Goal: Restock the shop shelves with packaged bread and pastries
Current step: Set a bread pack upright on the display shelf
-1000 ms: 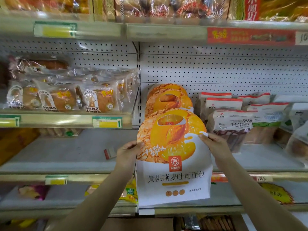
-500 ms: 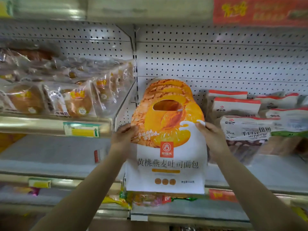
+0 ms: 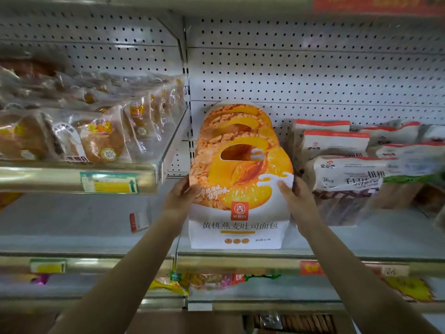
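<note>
Where the white perforated back panel spans the full width, two shelf levels project from it: the grey middle shelf and, at the left, a higher raised shelf. The raised shelf carries clear-wrapped pastries in rows. At the right of the middle shelf lie stacked white bags with red tops. Between these groups, a row of identical orange-printed bags stands against the panel. Directly in front of that row is the toast bag, upright, with its lower edge at the front part of the middle shelf; whether it bears on the shelf cannot be told. The left hand grips its left edge and the right hand grips its right edge, with fingers curled round the packaging. A small red-and-white tag lies on the middle shelf, left of the left hand
</note>
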Available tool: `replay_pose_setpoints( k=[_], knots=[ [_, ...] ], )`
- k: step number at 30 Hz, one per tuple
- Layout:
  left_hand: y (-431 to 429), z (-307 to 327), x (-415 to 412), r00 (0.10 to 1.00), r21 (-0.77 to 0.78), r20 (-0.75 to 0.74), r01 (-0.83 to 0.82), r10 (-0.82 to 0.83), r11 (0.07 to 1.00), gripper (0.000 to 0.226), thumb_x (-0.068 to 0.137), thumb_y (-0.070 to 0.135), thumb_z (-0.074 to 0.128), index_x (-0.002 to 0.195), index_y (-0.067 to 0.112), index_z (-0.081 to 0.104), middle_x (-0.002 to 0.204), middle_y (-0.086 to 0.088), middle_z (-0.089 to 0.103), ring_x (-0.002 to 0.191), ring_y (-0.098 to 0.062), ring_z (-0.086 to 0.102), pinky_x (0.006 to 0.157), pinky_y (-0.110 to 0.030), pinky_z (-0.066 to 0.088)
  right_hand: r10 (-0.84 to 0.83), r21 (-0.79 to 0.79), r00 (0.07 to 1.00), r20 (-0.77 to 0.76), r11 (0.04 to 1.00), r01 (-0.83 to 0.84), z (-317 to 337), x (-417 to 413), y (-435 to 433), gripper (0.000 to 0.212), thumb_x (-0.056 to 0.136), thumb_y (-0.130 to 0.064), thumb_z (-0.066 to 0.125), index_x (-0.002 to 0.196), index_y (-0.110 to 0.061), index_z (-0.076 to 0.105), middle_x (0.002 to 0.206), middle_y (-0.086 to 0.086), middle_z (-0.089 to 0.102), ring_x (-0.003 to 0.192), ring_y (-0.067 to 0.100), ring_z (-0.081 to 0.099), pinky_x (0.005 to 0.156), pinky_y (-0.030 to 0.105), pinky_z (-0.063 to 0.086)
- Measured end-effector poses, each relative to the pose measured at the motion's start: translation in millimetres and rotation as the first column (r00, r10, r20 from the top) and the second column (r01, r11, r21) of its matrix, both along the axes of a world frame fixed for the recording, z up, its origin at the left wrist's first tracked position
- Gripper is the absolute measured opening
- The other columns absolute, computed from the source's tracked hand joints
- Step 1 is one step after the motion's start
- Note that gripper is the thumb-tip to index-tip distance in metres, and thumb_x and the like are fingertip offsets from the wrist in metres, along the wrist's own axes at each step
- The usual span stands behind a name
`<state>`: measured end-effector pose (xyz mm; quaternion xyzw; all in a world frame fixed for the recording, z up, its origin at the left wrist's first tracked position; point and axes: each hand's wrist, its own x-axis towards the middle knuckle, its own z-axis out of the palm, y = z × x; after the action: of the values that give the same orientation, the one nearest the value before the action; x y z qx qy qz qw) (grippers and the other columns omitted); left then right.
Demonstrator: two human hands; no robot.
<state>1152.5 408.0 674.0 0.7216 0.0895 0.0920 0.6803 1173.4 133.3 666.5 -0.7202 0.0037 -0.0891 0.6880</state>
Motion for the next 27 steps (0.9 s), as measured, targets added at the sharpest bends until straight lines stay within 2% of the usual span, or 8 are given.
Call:
replay_pose_setpoints(
  k=[2,4,6,11,17,20,23,27],
  knots=[
    [0.7,-12.7,-13.5,0.995,-0.029,0.044,0.091,-0.090,0.995,0.031,0.095,0.020,0.064,0.125,0.023,0.060,0.106,0.005,0.069,0.090,-0.004,0.066,0.064,-0.006,0.047,0.058,-0.001,0.998,0.026,0.998,-0.058,-9.6,-13.4,0.4,0.050,0.093,-0.024,0.069,0.139,-0.019,0.052,0.129,-0.002,0.066,0.113,0.008,0.065,0.086,0.027,0.057],
    [3.8,-31.5,-24.8,0.984,-0.051,0.029,0.176,-0.175,0.983,0.044,0.090,0.019,0.072,0.131,0.026,0.057,0.115,0.007,0.069,0.099,-0.003,0.066,0.068,-0.010,0.050,0.132,0.008,0.991,0.020,0.991,-0.132,-23.4,-25.3,-0.5,0.063,0.090,-0.014,0.070,0.147,-0.020,0.042,0.135,-0.003,0.062,0.118,0.009,0.062,0.085,0.022,0.055],
    [6.1,-50.2,-31.2,0.974,-0.003,-0.057,0.220,-0.220,0.975,0.050,0.089,0.018,0.073,0.133,0.025,0.053,0.117,0.007,0.067,0.103,-0.006,0.064,0.070,-0.015,0.052,0.166,0.014,0.985,-0.038,0.986,-0.165,-37.3,-35.0,0.1,0.069,0.088,-0.013,0.072,0.148,-0.023,0.039,0.133,-0.006,0.063,0.118,0.009,0.062,0.087,0.025,0.056],
    [2.9,-73.1,-25.7,0.975,0.185,-0.159,0.184,-0.156,0.965,0.054,0.088,0.019,0.072,0.135,0.015,0.047,0.118,-0.004,0.066,0.105,-0.020,0.063,0.088,-0.032,0.052,0.096,0.021,0.985,-0.145,0.995,-0.094,-53.9,-43.2,7.8,0.062,0.080,-0.043,0.072,0.136,-0.028,0.051,0.125,-0.008,0.068,0.118,0.012,0.062,0.105,0.045,0.047],
    [3.6,-68.4,-14.6,0.979,0.247,-0.161,0.159,-0.122,0.956,0.047,0.088,0.027,0.073,0.129,0.014,0.053,0.114,-0.002,0.067,0.100,-0.013,0.063,0.073,-0.016,0.046,0.105,0.027,0.981,-0.166,0.994,-0.102,-62.6,-24.1,0.4,0.073,0.067,-0.072,0.076,0.125,-0.029,0.060,0.119,0.006,0.069,0.115,0.019,0.064,0.104,0.052,0.047],
    [1.3,-71.5,-20.1,0.980,0.250,-0.159,0.157,-0.119,0.956,0.046,0.089,0.023,0.071,0.131,0.016,0.052,0.111,0.002,0.067,0.096,-0.009,0.062,0.071,-0.009,0.045,0.107,0.025,0.984,-0.142,0.994,-0.105,-61.9,-29.5,2.3,0.068,0.072,-0.066,0.075,0.124,-0.024,0.061,0.118,0.001,0.071,0.116,0.018,0.064,0.104,0.050,0.047],
    [-2.0,-77.4,-25.4,0.980,0.207,-0.166,0.141,-0.107,0.968,0.048,0.089,0.020,0.072,0.133,0.013,0.052,0.109,0.003,0.068,0.101,-0.013,0.062,0.083,-0.021,0.048,0.098,0.034,0.987,-0.126,0.995,-0.094,-63.1,-39.7,1.7,0.050,0.084,-0.047,0.072,0.127,-0.023,0.060,0.120,-0.002,0.071,0.116,0.017,0.064,0.104,0.048,0.048],
    [-10.1,-77.0,-25.7,0.975,0.215,-0.168,0.182,-0.148,0.960,0.045,0.090,0.022,0.071,0.131,0.016,0.052,0.115,0.003,0.068,0.105,-0.014,0.063,0.090,-0.028,0.052,0.086,0.056,0.987,-0.140,0.995,-0.079,-64.5,-41.7,-8.6,0.061,0.079,-0.052,0.075,0.129,-0.021,0.060,0.121,-0.003,0.070,0.117,0.017,0.063,0.105,0.047,0.047]
  ],
)
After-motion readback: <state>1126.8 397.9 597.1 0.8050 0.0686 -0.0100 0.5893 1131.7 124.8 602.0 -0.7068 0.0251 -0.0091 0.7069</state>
